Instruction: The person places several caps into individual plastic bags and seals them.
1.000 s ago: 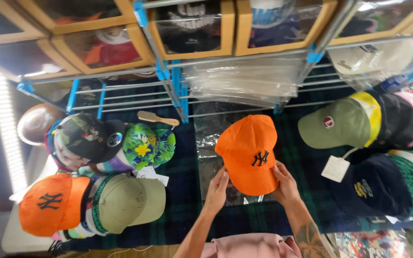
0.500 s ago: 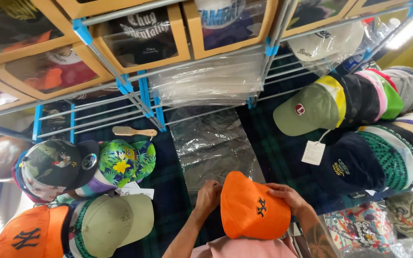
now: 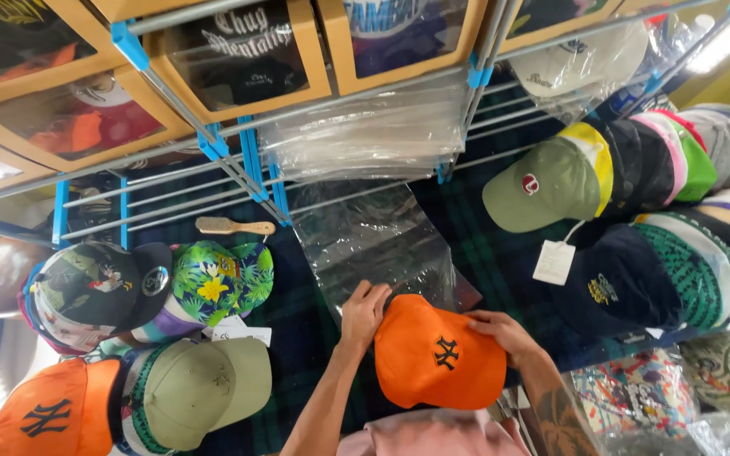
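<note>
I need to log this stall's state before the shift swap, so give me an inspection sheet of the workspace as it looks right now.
Surface: dark plaid cloth, mostly covered.
Job's things: orange cap with dark emblem, at the near edge of a clear plastic bag.
Clutter: cap stacks left and right, wooden brush, paper tag.
Grippers: left hand and right hand grip the cap's sides.
Cables: nothing seen.
Surroundings: metal rack, windowed boxes, stacked plastic bags.

Dark plaid cloth (image 3: 306, 333): clear plastic bag (image 3: 373, 241), wooden brush (image 3: 231, 226), cap stacks (image 3: 635, 219).
</note>
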